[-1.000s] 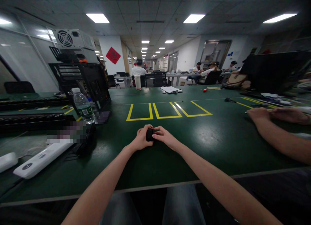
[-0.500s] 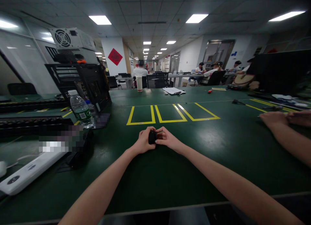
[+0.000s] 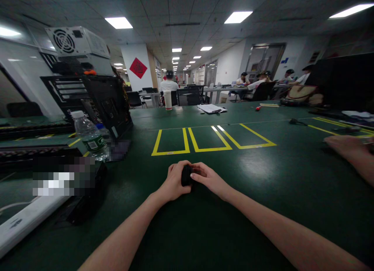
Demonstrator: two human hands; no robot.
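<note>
A small, dark, rounded black object is held between my hands just above or on the green table; its kind cannot be made out. My left hand wraps round its left side, with the thumb below and the fingers over the top. On the other side, my right hand has its thumb and fingertips against the object's right edge, fingers bent. Part of the object is covered by my fingers. Beyond my hands, yellow tape marks several outlined boxes on the tabletop.
At left stand a water bottle, an open computer case and a white power strip. A white cup and a clipboard with papers lie farther back. Another person's hand is at the right, near a black cable.
My view has shifted forward and down, so the table things look larger and farther apart. Both hands keep the black object between them, with the right fingers slightly repositioned on its edge.
</note>
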